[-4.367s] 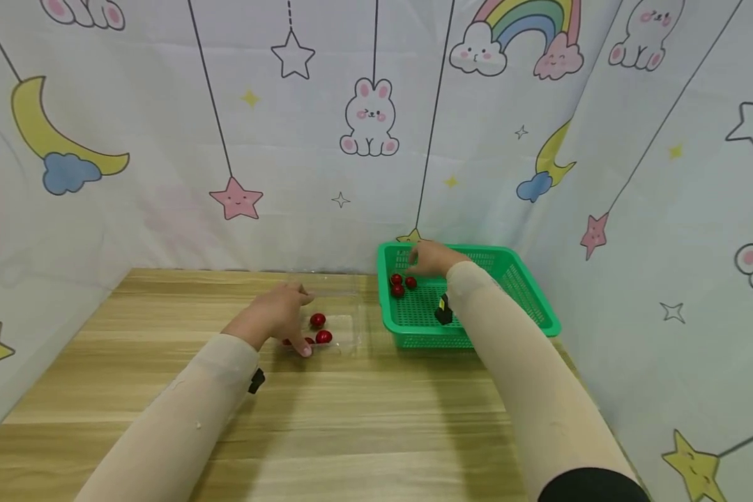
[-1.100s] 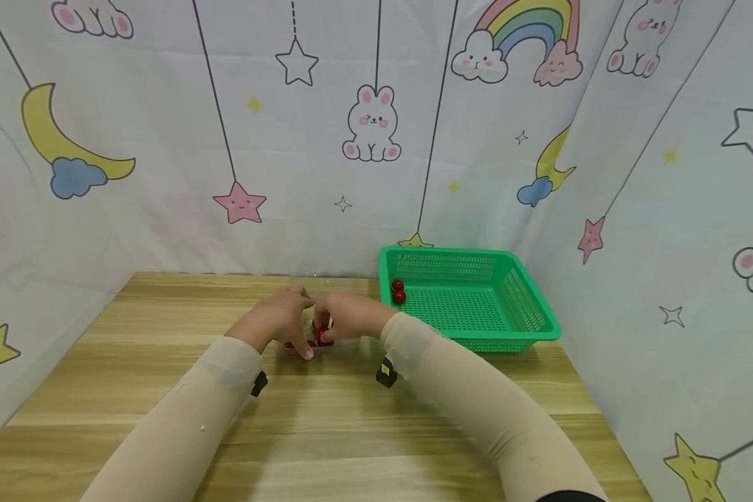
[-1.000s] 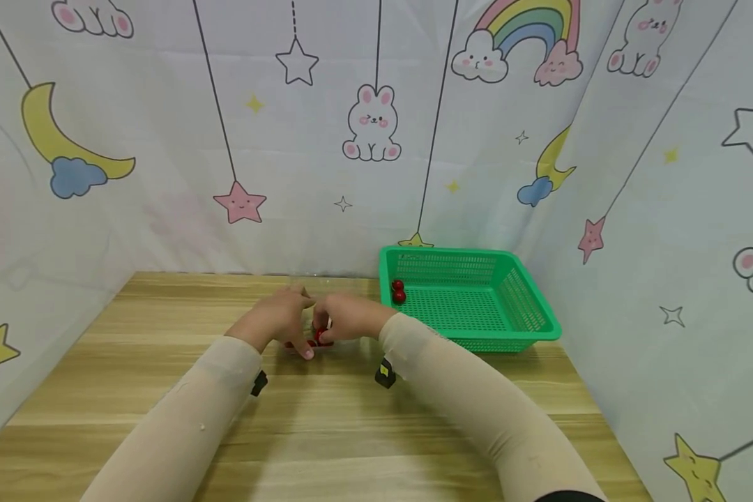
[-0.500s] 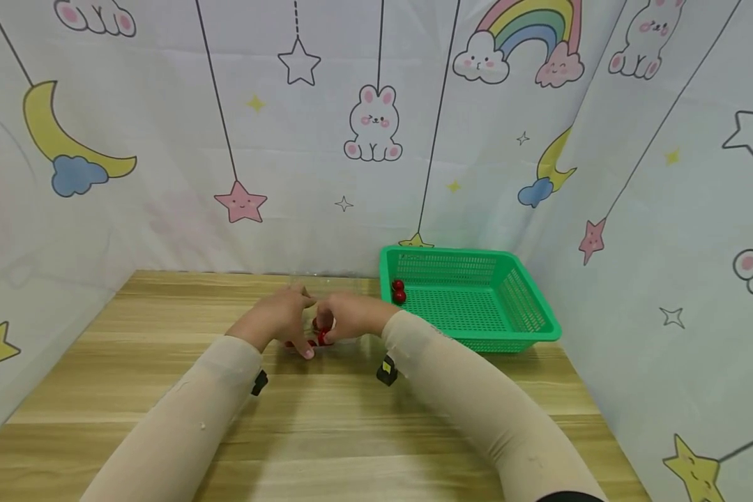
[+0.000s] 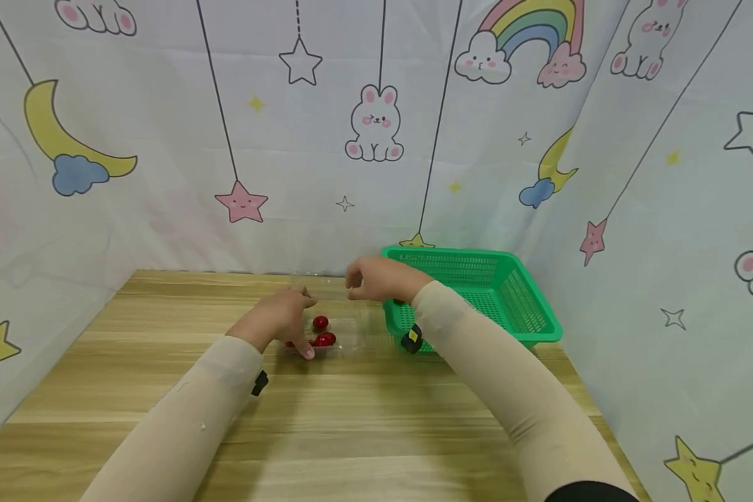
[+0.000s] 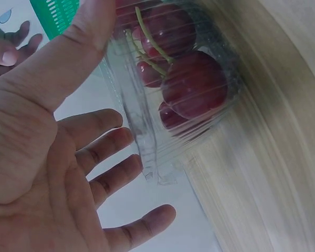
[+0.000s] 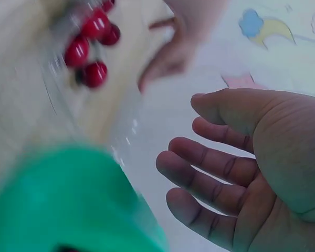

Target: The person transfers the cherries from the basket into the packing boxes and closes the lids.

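A clear plastic box (image 5: 350,336) with a raised lid stands at the back of the table, holding several red cherries (image 5: 321,323). My left hand (image 5: 276,317) spans its left side, thumb at the front edge and fingers toward the back. In the left wrist view those fingers are spread and fairly straight beside the clear wall, and green stems show on the cherries (image 6: 195,84). Between box and green basket (image 5: 477,253), my right hand (image 5: 385,277) is in the air. Its fingers (image 7: 215,163) are loosely bent with nothing between them in the right wrist view.
The perforated basket stands right of the box, against the back wall. A dark red cherry (image 5: 399,302) shows inside its left end, partly behind my right hand. White cloth with cartoon prints (image 5: 373,125) hangs behind and beside the wooden table (image 5: 351,432).
Between the earliest frame and later ones, a cherry left the basket and my right hand reached into the box. It has now lifted out toward the basket. My left hand stays put.
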### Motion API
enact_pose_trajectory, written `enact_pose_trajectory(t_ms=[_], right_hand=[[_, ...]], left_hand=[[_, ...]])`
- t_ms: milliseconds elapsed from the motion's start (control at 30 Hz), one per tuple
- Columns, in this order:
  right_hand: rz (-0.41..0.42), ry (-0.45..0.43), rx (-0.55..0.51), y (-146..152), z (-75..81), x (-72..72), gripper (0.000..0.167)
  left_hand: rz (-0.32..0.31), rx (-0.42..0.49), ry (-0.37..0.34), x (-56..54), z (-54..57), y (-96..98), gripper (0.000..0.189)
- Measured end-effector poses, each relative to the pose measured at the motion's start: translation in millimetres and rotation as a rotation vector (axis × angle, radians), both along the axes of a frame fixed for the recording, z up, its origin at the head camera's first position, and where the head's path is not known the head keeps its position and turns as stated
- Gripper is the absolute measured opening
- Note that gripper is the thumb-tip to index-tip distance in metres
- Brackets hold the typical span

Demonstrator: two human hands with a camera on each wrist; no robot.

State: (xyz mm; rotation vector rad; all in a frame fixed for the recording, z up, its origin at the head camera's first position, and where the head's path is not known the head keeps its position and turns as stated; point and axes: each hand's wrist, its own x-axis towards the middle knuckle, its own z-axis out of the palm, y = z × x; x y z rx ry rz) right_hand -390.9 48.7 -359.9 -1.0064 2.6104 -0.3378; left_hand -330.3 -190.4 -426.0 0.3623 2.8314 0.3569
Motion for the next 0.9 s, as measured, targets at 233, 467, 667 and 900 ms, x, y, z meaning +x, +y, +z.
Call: enact_pose_trajectory(t_ms=[233, 467, 667, 900], right_hand=[[-0.129, 0.04, -0.017, 37, 16.9, -28.8, 0.021], [-0.201, 0.047, -0.011, 62, 8.0, -62.1, 0.027], [-0.266, 0.017, 0.028, 70, -5.1, -78.8, 0.043], [-0.319, -0.077, 0.086, 71, -28.8, -87.0, 0.028]], left_hand=[[0.007, 0.005, 0.014, 1.9, -0.3, 0.8, 0.122], [0.013, -0.005, 0.005, 1.2, -0.9, 1.0, 0.122], [0.001, -0.01, 0.009, 0.4, -2.6, 1.2, 0.122], [0.003, -0.022, 0.002, -0.6, -1.5, 0.7, 0.124]])
